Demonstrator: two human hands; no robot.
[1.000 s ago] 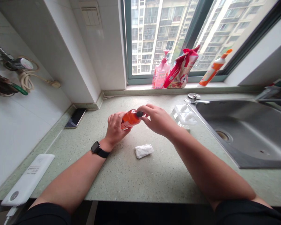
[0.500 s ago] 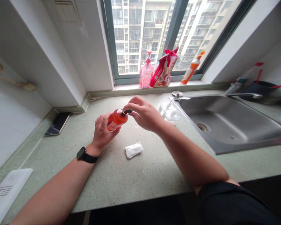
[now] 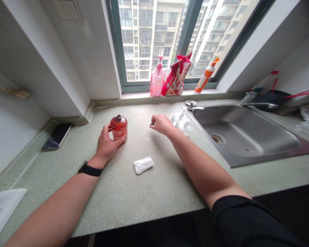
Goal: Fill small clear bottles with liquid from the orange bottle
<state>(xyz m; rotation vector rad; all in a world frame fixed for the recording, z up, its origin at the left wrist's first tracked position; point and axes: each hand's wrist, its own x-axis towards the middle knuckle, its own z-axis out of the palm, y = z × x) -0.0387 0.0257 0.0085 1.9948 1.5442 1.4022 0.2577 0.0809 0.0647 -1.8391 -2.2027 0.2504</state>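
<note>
An amber-red bottle (image 3: 121, 125) with a pale label stands upright on the counter, its neck uncapped. My left hand (image 3: 106, 141) is wrapped around its left and near side. To the right of the bottle, my right hand (image 3: 161, 124) pinches a small black cap (image 3: 152, 124), most of which the fingers hide. A folded white tissue (image 3: 143, 165) lies on the counter nearer to me, between my forearms. Just past my right wrist sits a clear plastic container (image 3: 182, 120) with whitish contents that I cannot make out.
A steel sink (image 3: 249, 133) is set into the speckled counter (image 3: 134, 199) at right. A phone (image 3: 57, 136) lies at left. On the window sill stand a pink pump bottle (image 3: 157, 80), a red bag (image 3: 177, 75) and an orange-white bottle (image 3: 206, 77).
The bottle has gone from tilted to upright on the counter, with my left hand still around it. My right hand has come away from its neck to the right, taking the black cap off.
</note>
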